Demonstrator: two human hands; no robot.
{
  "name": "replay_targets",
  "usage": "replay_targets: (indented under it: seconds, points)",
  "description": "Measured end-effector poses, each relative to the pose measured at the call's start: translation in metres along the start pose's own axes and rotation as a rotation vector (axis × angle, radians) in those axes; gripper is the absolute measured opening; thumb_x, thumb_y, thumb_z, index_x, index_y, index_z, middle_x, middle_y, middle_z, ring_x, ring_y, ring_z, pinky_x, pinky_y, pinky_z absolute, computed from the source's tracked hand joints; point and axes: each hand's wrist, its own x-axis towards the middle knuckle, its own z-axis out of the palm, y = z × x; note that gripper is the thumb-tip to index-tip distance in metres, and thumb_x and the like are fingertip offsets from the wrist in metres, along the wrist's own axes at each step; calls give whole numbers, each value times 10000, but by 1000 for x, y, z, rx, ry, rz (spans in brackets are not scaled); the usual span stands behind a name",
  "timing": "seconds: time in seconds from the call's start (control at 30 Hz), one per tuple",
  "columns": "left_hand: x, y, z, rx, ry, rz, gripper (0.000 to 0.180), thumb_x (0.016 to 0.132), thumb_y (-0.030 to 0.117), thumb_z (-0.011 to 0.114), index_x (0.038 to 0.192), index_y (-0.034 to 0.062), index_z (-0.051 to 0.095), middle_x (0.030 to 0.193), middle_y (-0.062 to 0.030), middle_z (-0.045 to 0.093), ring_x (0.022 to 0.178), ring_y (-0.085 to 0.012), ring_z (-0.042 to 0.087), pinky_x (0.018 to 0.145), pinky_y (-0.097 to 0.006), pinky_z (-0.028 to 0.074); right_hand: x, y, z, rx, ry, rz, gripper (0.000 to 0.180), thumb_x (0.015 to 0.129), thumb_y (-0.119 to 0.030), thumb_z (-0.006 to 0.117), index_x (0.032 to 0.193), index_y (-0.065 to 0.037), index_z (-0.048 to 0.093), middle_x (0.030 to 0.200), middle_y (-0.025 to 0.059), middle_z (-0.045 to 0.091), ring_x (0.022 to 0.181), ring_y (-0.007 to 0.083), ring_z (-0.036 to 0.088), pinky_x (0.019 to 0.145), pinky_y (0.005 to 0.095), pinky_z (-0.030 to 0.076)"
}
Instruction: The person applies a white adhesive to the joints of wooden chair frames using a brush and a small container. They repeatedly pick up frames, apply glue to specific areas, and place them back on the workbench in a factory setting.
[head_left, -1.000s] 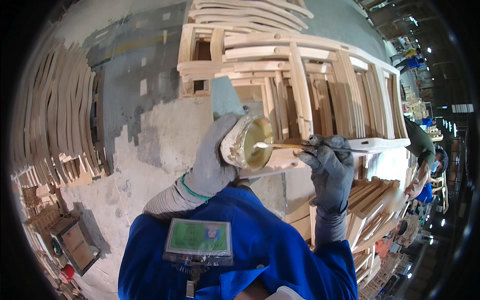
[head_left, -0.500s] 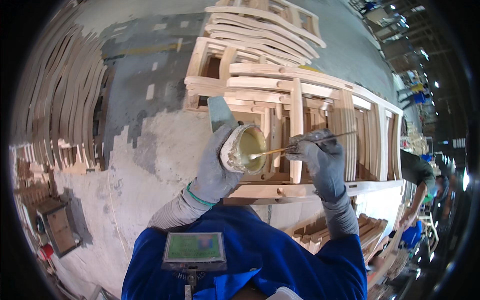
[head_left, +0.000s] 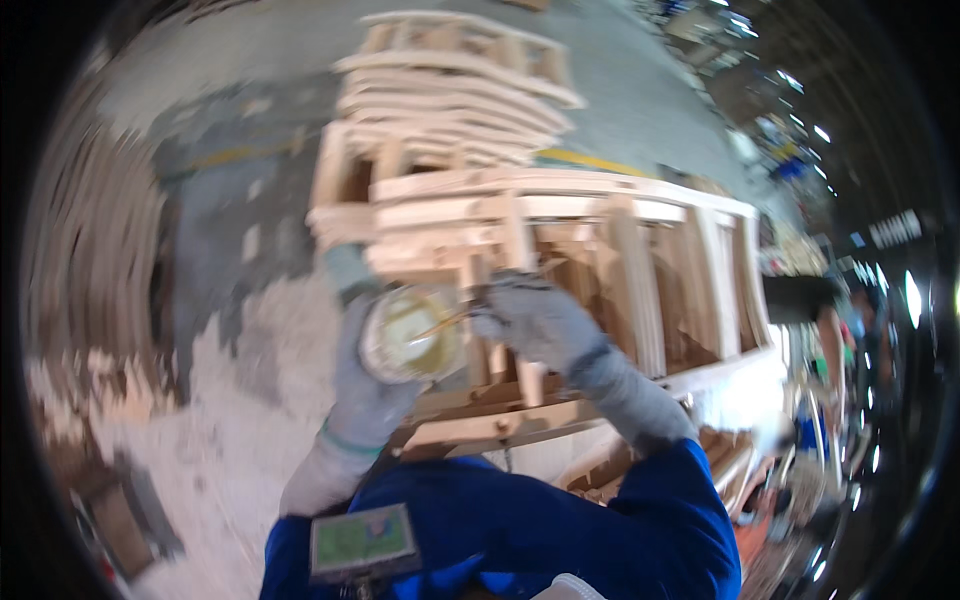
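Grey-gloved left hand (head_left: 360, 392) grips a pale cup (head_left: 376, 352); right hand (head_left: 540, 320) pinches a thin brush (head_left: 441, 327); I'd keep the cup level.

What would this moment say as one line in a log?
left grip: holds cup | right grip: holds stick, end at cup's mouth | nearby: wooden frames | view: blurred

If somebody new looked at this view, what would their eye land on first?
Probably the pale cup, yellowish inside, near the centre in the gloved left hand, with a thin brush in the gloved right hand reaching over it. Next, the stacked wooden frames beyond the hands, then the bright blue clothing along the lower edge.
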Motion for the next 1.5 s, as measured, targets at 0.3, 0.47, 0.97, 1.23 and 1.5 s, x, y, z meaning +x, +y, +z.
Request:
replay_targets:
  seconds: [0.3,0.47,0.97,1.23,1.5]
  points:
    - [12,12,-1,-1014,372,-545,486,911,498,416,1220,136,513,1212,-73,549,1097,-261,537,912,-524,432,55,-102,14,-604,44,-323,211,894,-169,572,1003,11,580,847,91,639,750,155,641,679,273,544]
    - [4,12,-21,-909,504,-551,524,914,507,398,1227,97,493,1195,-80,543,1097,-266,532,919,-525,427,95,-151,24,-1021,378,-480,300,829,-256,656,926,21,595,735,81,646,666,141,640,622,265,543]
    - [-17,4,-39,645,307,-255,575,769,286,726,1195,40,429,1143,-103,568,1071,-217,547,994,-365,381,168,-122,11,-1695,258,-422,364,747,-341,689,878,-12,602,683,102,633,631,210,632,628,317,505]
    - [-14,9,-39,775,272,-272,616,753,364,726,1203,53,443,1154,-87,574,1079,-234,543,1041,-377,300,174,-123,8,-1982,268,-380,334,777,-373,635,865,-53,599,732,153,623,733,318,619,676,389,489]
    - [-17,7,-41,732,284,-259,639,765,373,715,1229,45,424,1166,-98,568,1091,-229,538,1037,-374,307,173,-121,13,-2000,218,-455,331,765,-363,644,863,-50,601,717,155,622,722,319,622,660,384,490]
